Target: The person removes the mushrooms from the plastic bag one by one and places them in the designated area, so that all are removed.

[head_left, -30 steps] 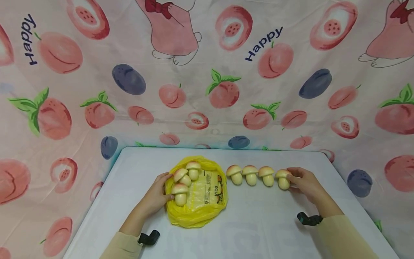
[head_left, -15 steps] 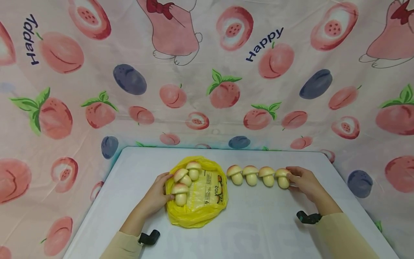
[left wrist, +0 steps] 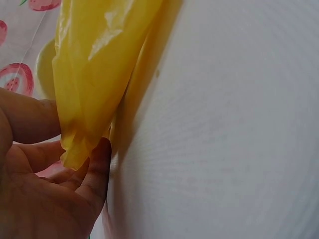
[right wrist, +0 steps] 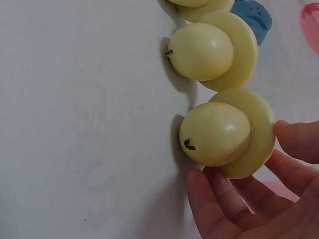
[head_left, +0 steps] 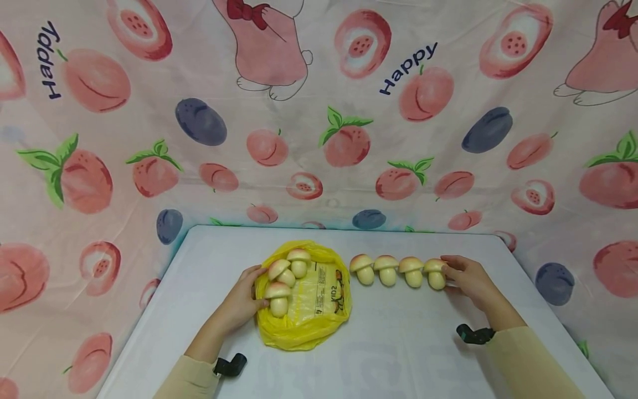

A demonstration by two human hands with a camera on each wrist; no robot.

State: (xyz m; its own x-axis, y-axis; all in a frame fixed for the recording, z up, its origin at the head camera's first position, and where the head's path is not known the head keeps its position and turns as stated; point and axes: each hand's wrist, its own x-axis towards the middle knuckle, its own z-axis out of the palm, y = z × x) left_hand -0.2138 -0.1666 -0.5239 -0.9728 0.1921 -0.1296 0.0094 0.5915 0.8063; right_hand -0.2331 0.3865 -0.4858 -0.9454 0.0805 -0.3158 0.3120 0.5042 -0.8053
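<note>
From where I stand, the right hand (head_left: 471, 282) holds the end piece of a row on the white table (head_left: 399, 343): a smooth, cream, mushroom-shaped piece with a pink-tinged cap (head_left: 436, 279), probably plastic or foam. Its thumb is on the cap's edge, its fingers curled beneath. The left hand (head_left: 243, 296) grips the near-left rim of a thin, yellow plastic bag (head_left: 301, 339), open and rolled into a bowl, with three matching mushrooms (head_left: 278, 305) inside. The other three mushrooms in the row (head_left: 387, 274) lie alongside, the nearest cap touching or almost touching the held one. I'd guess each is light and firm, not very fragile, but its gloss and rounded stem could let it slip or roll, so the cap's rim seems the best hold. The bag looks limp and easily creased; pinching its rolled edge makes sense. Compared with a second ago, the held mushroom sits slightly nearer its neighbours and a touch farther back, the right hand with it; the bag and left hand look unchanged.
</note>
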